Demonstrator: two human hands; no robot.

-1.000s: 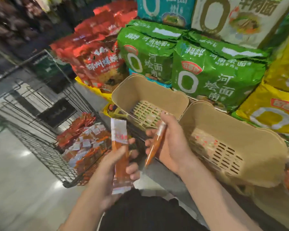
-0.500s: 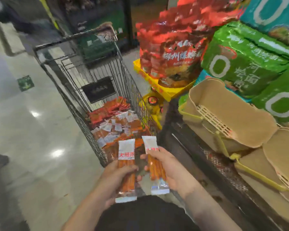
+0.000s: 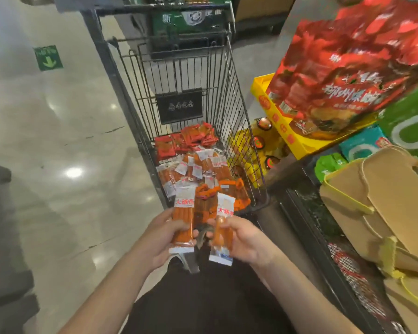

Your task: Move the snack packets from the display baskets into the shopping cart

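A green floor sticker with a downward arrow [image 3: 48, 58] is seen at far left on the glossy pale tiled floor [image 3: 58, 145]. Further right, a long clear-and-white packet of orange snack sticks [image 3: 183, 218] is gripped upright in the left hand [image 3: 159, 239], the fingers being curled round its lower half. Just beside it, a second orange-stick packet with a white top [image 3: 222, 227] is pinched in the right hand [image 3: 243, 239], tilted slightly rightward. Both packets are held at the near end of the dark wire shopping cart [image 3: 130, 109], in which a heap of similar orange packets [image 3: 203, 174] and small red packets [image 3: 186, 141] is piled. To the right of the cart, a yellow cardboard tray [image 3: 285, 136] is loaded with large red bags [image 3: 343, 68], and green bags [image 3: 410, 126] are stacked beside it. At far right, tan slotted display baskets [image 3: 381, 203] are seen tipped on the dark shelf
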